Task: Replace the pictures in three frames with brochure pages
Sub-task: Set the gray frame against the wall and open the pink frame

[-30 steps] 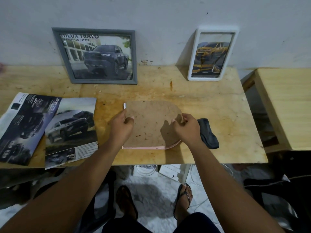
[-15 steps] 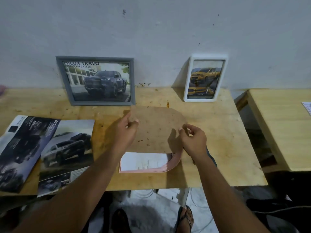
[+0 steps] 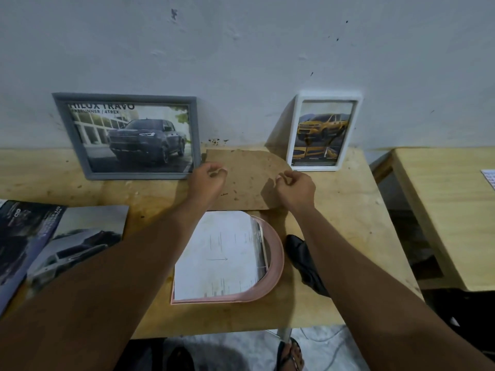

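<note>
At the left hand (image 3: 208,180), fingers curled with thumb close to forefinger, over the left edge of the brown backing board (image 3: 246,180). At the right hand (image 3: 296,187), the same curl at the board's rounded right edge. Pinching or merely hovering — cannot tell from here.

Flat on the table (image 3: 348,223) by the look of it, at the far side, between the grey frame (image 3: 126,99) on the left and the white frame (image 3: 328,94) on the right. Both propped against the wall, with truck pages in them already. Nearer, just this side of the board: the pink frame (image 3: 277,253), face down and open, with an old sheet (image 3: 219,253) inside.

Judging from that: two frames done, the third midway.

Leave the board where it lies, well clear of the two leaning frames — otherwise a risk of tipping one over. Then lift the old sheet out by one corner, without dragging the pink frame along. Take a page from the brochure (image 3: 53,245) at the near left, match it to the arched outline, and lay it printed side down. Mind the dark cloth (image 3: 305,261) just right of the pink frame; keep it out of the recess before closing up.
</note>
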